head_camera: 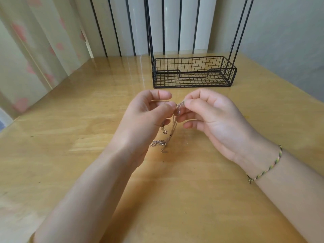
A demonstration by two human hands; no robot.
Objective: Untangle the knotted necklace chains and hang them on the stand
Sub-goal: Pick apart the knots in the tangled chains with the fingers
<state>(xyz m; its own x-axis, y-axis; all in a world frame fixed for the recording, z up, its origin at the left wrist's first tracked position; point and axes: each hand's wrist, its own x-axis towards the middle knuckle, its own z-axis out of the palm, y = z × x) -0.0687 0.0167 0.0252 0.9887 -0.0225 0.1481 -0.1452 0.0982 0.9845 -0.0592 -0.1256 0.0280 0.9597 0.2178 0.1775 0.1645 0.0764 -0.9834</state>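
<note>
Thin rose-gold necklace chains (172, 127) hang in a tangle between my two hands above the wooden table (70, 120). My left hand (147, 116) pinches the chains near the top with thumb and fingers. My right hand (210, 113) pinches the same knot from the other side, fingertips almost touching the left ones. The loose ends dangle down and a clump of chain (158, 143) lies on the table below. The black wire stand (192, 72) sits behind the hands, its basket base empty and its tall uprights running out of the top of the view.
A striped radiator-like wall panel (157, 23) stands behind the table. Floral curtains (35, 41) hang at the left. My right wrist wears a braided bracelet (268, 168).
</note>
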